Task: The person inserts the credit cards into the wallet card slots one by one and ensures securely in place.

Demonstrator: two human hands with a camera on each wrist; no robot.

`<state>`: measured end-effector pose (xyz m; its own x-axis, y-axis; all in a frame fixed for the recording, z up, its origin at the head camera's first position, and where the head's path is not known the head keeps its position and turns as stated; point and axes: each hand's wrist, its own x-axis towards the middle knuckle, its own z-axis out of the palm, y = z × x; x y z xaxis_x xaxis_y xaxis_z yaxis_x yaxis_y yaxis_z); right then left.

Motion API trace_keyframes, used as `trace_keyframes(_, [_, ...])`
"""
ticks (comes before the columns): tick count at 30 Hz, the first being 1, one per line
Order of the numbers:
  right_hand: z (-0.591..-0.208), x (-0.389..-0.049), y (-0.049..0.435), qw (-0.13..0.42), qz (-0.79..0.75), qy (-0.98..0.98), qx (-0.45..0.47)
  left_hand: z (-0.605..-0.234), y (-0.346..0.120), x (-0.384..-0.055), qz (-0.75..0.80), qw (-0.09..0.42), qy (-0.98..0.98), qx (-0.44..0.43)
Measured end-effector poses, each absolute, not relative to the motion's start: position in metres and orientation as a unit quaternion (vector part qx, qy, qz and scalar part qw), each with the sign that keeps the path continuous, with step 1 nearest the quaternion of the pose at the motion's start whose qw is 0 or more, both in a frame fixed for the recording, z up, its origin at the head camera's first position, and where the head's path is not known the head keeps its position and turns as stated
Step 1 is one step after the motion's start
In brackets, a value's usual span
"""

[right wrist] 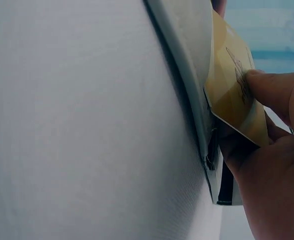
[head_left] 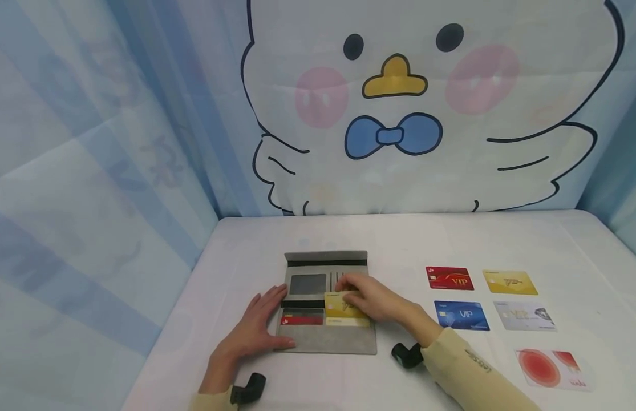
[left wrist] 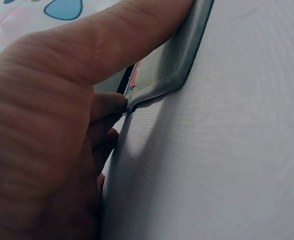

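Note:
A grey bifold wallet (head_left: 328, 342) lies unfolded on the table. In its lower left pocket sits a red card (head_left: 301, 320), only a strip of it showing. My right hand (head_left: 374, 297) pinches a yellow card (head_left: 338, 308) at the lower right pocket. The right wrist view shows the thumb on this card's printed face, its surface tilted up from the wallet and its lower edge at the pocket. My left hand (head_left: 258, 322) rests along the wallet's left edge, fingers extended and the thumb (left wrist: 132, 35) laid over the lower panel.
To the right lie a red VIP card (head_left: 449, 278), a second yellow card (head_left: 510, 282), a blue VIP card (head_left: 461, 315), a silver VIP card (head_left: 525, 315) and a white card with red circles (head_left: 554, 369). A printed curtain (head_left: 389, 188) hangs behind the table.

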<state>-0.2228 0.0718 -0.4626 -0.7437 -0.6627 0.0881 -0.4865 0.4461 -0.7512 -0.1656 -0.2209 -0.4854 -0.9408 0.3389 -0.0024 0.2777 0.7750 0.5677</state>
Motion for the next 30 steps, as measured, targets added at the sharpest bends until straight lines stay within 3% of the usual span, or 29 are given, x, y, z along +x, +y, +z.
trace_keyframes(14, [-0.461,-0.221,0.076,0.085,-0.366,0.863,-0.338,-0.485,-0.222,-0.166,0.291,0.055,0.942,0.161])
trace_keyframes(30, [-0.463,-0.228,0.082,0.095,-0.359,0.861,-0.347,-0.484,-0.222,-0.166,0.288,0.055,0.942,0.164])
